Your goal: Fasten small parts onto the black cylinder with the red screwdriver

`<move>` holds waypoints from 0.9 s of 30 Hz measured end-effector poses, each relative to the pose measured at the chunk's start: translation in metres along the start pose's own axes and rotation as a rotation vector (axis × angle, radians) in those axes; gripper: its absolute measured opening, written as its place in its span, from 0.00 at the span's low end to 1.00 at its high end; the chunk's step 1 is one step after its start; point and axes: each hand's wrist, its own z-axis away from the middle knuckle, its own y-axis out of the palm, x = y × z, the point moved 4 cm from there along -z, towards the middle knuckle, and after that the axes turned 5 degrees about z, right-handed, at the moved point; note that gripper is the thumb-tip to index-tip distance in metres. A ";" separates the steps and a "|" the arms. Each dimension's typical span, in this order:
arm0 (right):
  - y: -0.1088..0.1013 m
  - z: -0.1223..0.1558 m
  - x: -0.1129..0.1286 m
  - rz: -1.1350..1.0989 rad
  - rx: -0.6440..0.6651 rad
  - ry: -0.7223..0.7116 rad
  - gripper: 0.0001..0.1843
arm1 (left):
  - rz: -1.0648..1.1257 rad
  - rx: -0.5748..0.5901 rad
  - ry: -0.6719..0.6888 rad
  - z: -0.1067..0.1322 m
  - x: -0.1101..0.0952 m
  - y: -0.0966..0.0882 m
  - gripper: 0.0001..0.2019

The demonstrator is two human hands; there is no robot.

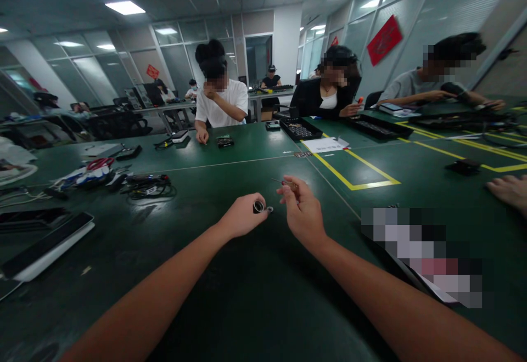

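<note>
Over the green tabletop, my left hand (241,215) is closed around a small dark cylinder with a shiny metal rim (258,207), its round end facing me. A tiny metal piece (270,209) shows at the fingertips of that hand; whether it joins the cylinder I cannot tell. My right hand (305,214) is a short way to the right and slightly higher, pinching a thin pointed tool (277,180). Its slim tip points left, above the cylinder and apart from it. The tool's exact kind is too small to make out, and fingers hide part of its handle.
Bundled cables (149,185) and a white-and-black device (51,247) lie at left. A dark tray (300,130) of small parts and a white paper (325,145) sit ahead. Partly blurred papers (424,258) lie right. Several people sit opposite; a bare hand (510,191) rests at the right edge.
</note>
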 end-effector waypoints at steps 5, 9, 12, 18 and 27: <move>0.000 0.001 0.004 0.038 0.049 -0.041 0.18 | -0.154 0.125 -0.006 -0.018 0.000 0.015 0.09; -0.001 0.002 0.006 0.066 0.044 -0.075 0.17 | -0.306 0.191 -0.036 -0.027 0.001 0.021 0.10; -0.001 0.002 0.006 0.072 0.040 -0.087 0.17 | -0.367 0.252 -0.071 -0.028 0.001 0.023 0.07; -0.002 0.001 0.006 0.061 0.034 -0.083 0.16 | -0.301 0.175 -0.087 -0.018 0.010 0.009 0.08; 0.000 0.002 0.002 0.037 0.067 -0.045 0.17 | 0.250 -0.086 -0.350 0.021 0.070 -0.064 0.14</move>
